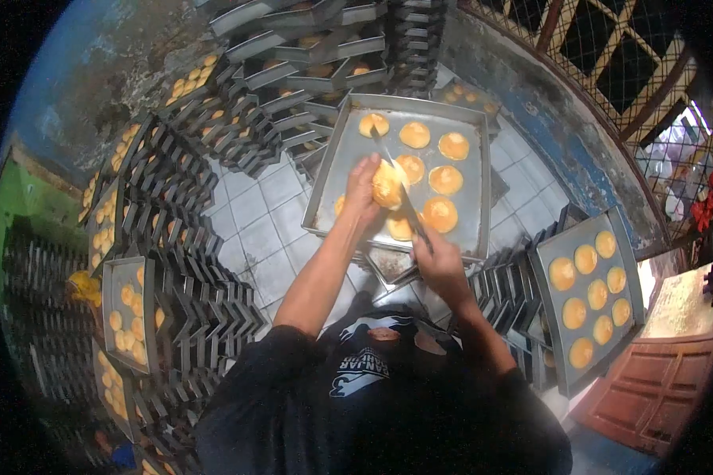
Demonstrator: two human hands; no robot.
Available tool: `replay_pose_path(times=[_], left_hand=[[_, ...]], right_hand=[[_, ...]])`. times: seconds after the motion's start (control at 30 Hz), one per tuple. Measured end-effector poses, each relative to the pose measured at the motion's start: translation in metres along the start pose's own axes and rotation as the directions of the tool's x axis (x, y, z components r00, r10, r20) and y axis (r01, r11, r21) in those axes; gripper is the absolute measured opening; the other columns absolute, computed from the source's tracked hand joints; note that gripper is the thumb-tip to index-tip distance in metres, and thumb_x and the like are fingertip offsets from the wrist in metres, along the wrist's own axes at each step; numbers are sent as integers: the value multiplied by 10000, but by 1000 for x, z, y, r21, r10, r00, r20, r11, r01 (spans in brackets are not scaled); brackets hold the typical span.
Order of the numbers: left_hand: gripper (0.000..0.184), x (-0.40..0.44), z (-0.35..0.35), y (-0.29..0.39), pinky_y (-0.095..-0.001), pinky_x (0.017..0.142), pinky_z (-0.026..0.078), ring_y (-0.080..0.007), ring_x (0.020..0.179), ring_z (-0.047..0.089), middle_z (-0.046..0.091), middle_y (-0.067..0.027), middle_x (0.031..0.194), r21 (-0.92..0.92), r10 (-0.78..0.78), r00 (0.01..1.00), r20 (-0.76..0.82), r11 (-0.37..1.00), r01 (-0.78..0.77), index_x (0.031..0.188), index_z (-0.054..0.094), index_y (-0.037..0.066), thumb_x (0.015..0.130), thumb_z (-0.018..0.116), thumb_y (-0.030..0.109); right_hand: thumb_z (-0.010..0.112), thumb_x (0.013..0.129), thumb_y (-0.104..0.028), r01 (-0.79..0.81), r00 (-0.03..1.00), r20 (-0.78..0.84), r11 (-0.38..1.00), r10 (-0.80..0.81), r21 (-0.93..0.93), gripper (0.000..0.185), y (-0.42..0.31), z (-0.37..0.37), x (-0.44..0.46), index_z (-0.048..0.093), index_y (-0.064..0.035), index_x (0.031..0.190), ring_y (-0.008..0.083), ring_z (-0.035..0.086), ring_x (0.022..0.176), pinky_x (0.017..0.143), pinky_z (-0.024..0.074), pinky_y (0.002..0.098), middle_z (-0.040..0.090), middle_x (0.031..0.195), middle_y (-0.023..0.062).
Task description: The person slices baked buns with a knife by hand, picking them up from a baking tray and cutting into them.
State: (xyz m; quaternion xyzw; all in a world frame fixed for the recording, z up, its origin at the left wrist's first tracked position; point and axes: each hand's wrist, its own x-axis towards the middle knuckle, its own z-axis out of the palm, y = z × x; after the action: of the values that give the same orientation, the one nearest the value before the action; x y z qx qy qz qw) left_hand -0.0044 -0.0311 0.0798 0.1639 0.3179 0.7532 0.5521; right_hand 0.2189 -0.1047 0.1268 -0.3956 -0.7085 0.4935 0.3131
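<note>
My left hand (363, 190) is closed around a round golden bun (386, 187), lifted above a metal baking tray (471, 226). The handle of a long knife (409, 212) is gripped in my right hand (441, 267). Its blade slants up and left along the bun's right side; whether it is cutting in or only touching, I cannot tell. Several more buns, such as one bun (445, 180), lie in loose rows on the tray below. My left hand and the held bun hide part of the tray.
Tall stacks of metal trays (186, 245) holding buns stand on the left and at the back. On the right, a tray of buns (566, 317) tops another stack. White floor tiles (265, 210) show between them. A wire-mesh window (634, 63) is at upper right, near a brown wooden door (650, 388).
</note>
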Motion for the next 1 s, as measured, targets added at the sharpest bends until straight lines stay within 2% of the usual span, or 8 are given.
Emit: replay_pose_path(times=[0.07, 0.27, 0.33, 0.4, 0.43, 0.67, 0.93, 1.0], left_hand=[[301, -8, 9, -14, -338, 721, 593, -177, 796, 699, 687, -49, 913, 11, -7, 997, 76, 1000, 6, 1042, 626, 74, 948, 739, 337], [340, 12, 1, 14, -363, 708, 600, -195, 788, 703, 683, -59, 895, -99, 33, 995, -94, 994, -42, 1047, 607, 63, 962, 716, 374], [436, 5, -2, 15, -369, 728, 605, -201, 856, 710, 698, -62, 956, 52, 50, 994, -97, 998, -45, 1102, 627, 68, 937, 717, 462], [446, -8, 7, -5, -379, 747, 604, -206, 862, 710, 696, -62, 964, 57, -7, 996, -93, 998, 12, 1097, 627, 68, 940, 707, 478], [452, -13, 14, -16, -388, 757, 602, -209, 865, 709, 696, -61, 969, 10, -31, 995, -99, 999, 33, 1091, 626, 66, 936, 710, 482], [416, -3, 14, 11, -421, 786, 622, -227, 864, 706, 680, -92, 988, -71, 9, 977, -214, 997, -25, 1109, 592, 23, 999, 647, 420], [528, -15, 21, -26, -403, 790, 604, -251, 917, 714, 698, -104, 1055, 22, -33, 972, -234, 999, 39, 1159, 594, 24, 998, 588, 527], [552, -5, 16, -13, -420, 836, 602, -257, 969, 708, 695, -111, 1067, -35, -34, 957, -288, 999, 25, 1182, 587, 14, 1001, 574, 536]], right_hand=[[551, 1003, -177, 36, 998, -56, 993, -43, -114, 359, -5, 3, 24, 599, 15, 1303, 230, 667, 708, 704, 520, 354, 672, 784, 170], [555, 1007, -191, 156, 987, -8, 977, -159, -144, 373, 36, 2, -11, 598, 6, 1320, 225, 660, 711, 710, 519, 353, 668, 781, 156], [558, 1006, -188, 174, 985, 15, 976, -174, -129, 380, 31, 2, -16, 594, 1, 1333, 210, 659, 709, 707, 519, 347, 667, 777, 150], [565, 999, -173, -77, 997, 14, 997, 78, -27, 373, 20, 2, -6, 601, -7, 1331, 182, 654, 708, 704, 517, 331, 667, 764, 131], [569, 999, -172, -2, 1000, -7, 996, 1, -95, 359, 22, 3, 9, 608, -3, 1314, 173, 655, 717, 702, 516, 326, 670, 757, 120], [548, 1013, -173, 61, 995, 91, 981, -45, -184, 367, 27, -12, -4, 593, -2, 1334, 179, 666, 730, 709, 522, 338, 680, 771, 134], [572, 1012, -197, 27, 996, 88, 1000, -27, -7, 403, 32, -11, 24, 577, 13, 1356, 164, 648, 733, 698, 508, 338, 663, 780, 107], [575, 994, -209, 67, 992, 105, 997, -64, -28, 359, 40, -14, 12, 603, -13, 1293, 304, 720, 759, 707, 537, 406, 704, 805, 201]])
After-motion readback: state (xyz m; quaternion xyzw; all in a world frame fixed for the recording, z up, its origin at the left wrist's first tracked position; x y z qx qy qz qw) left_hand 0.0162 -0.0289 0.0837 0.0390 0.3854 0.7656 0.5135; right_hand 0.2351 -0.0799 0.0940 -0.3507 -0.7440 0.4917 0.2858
